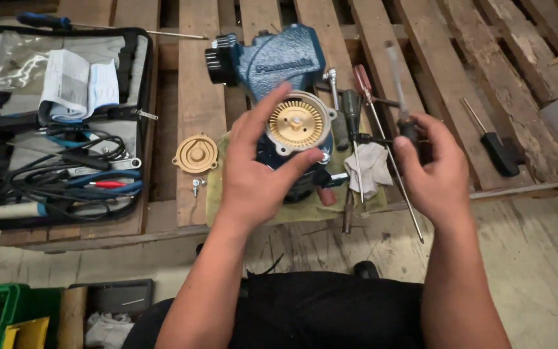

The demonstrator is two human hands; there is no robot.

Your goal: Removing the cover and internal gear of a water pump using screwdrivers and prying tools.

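Wooden pallet boards (195,97) fill the top of the frame, with an open tool bag (59,123) at the upper left. At the middle sits a blue pump (279,61) on a green cloth (217,200). The left hand (253,178) is spread wide, fingertips resting around the gold wheel (296,121). The right hand (431,171) has its grip closed on a screwdriver (400,90), tip up. A gold cover (195,154) and small screws (197,185) lie left of the pump.

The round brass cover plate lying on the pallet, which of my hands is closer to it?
Left. The left hand is just right of the brass cover plate, its fingers around the pump's brass impeller. The right hand, holding a screwdriver, is much farther right.
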